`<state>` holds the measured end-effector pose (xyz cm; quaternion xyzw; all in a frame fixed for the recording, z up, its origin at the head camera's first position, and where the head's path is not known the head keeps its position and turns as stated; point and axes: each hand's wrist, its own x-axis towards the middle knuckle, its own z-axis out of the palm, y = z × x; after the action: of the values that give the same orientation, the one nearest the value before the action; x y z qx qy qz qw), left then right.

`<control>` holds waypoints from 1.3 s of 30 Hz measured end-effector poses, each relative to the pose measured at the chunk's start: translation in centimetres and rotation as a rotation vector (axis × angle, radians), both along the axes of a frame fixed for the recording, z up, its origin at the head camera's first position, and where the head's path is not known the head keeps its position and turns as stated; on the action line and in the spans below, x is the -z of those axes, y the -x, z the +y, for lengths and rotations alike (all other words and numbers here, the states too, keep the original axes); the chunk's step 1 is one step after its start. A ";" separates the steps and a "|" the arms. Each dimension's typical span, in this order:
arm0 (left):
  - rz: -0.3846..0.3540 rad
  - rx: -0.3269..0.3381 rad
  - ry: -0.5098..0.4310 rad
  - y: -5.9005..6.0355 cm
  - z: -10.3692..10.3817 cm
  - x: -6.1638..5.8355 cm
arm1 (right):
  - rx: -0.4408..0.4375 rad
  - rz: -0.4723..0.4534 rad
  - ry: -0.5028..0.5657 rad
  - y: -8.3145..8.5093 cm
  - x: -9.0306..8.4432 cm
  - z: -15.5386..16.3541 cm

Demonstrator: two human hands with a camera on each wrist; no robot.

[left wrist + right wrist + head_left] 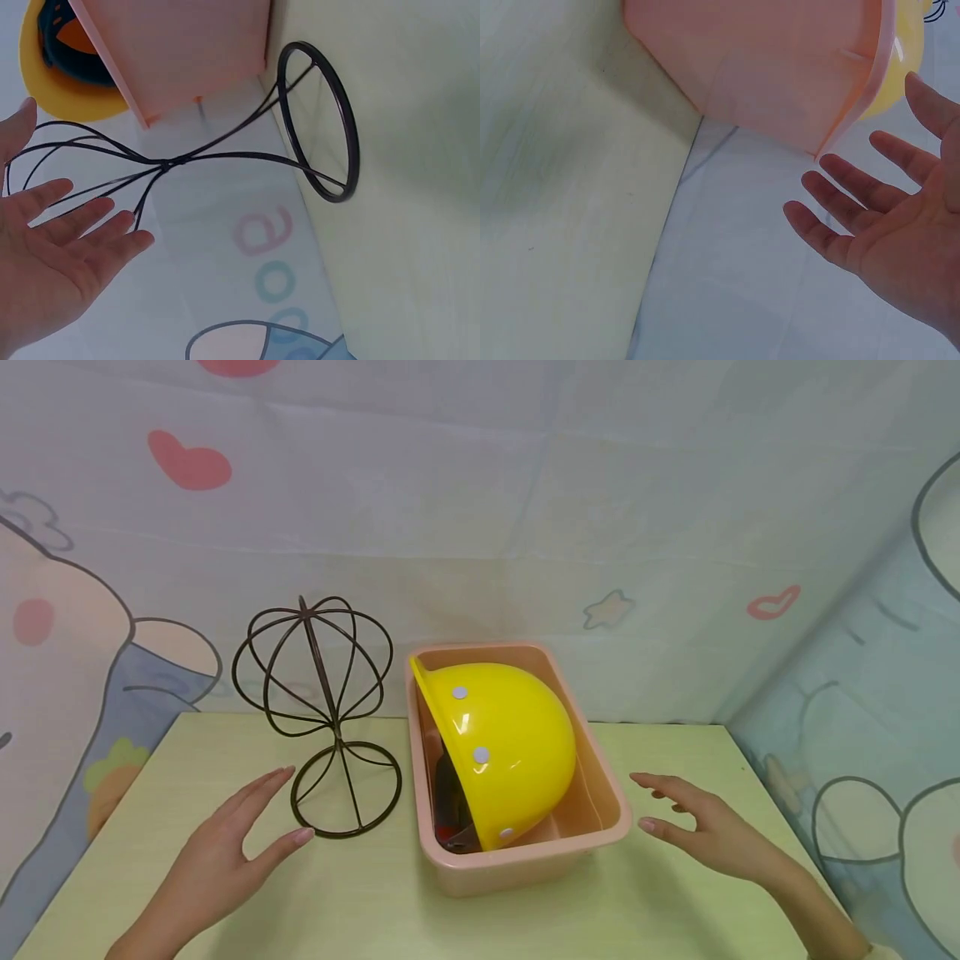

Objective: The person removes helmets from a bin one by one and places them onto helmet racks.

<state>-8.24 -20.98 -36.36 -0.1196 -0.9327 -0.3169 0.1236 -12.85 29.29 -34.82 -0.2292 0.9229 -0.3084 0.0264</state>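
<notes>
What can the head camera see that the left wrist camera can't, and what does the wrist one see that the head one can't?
Only the head view shows the right hand and the hearts. Only the left wrist view shows the letters. Both show the left hand, stand, bin, helmet and table.

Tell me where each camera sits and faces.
Head: on the person's head, facing forward and down at yellow helmet, pink bin and black wire stand; left hand and right hand show.
Left wrist: worn there, facing wire stand and bin; that hand shows.
Right wrist: worn there, facing the bin from outside; that hand shows.
Both wrist views share the bin and helmet.
</notes>
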 end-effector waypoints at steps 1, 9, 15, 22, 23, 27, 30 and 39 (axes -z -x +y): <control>-0.003 0.003 -0.013 0.0 0.2 -0.1 | -0.013 0.006 0.004 0.0 -0.1 -0.1; -0.022 0.036 -0.066 -0.1 1.9 -0.6 | -0.133 0.014 0.067 0.1 0.0 -0.7; -0.029 0.048 -0.095 0.2 3.0 -0.9 | -0.142 -0.003 0.072 0.3 0.2 -1.1; -0.037 0.086 -0.151 0.6 4.6 -1.4 | -0.175 0.048 0.086 0.4 0.2 -1.4; -0.039 0.095 -0.158 0.7 4.8 -1.4 | -0.181 0.056 0.090 0.4 0.2 -1.5; -0.047 0.131 -0.197 1.0 5.5 -1.6 | -0.180 0.077 0.101 0.4 0.2 -1.6; -0.069 0.149 -0.228 1.1 6.0 -1.7 | -0.167 0.076 0.104 0.4 0.3 -1.6; -0.102 0.176 -0.267 1.7 7.3 -1.6 | -0.171 0.054 0.100 0.4 0.1 -1.7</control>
<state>-9.92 -13.72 -34.76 -0.1669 -0.8734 -0.4532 0.0626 -13.27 27.59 -34.92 -0.3163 0.8838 -0.3443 0.0163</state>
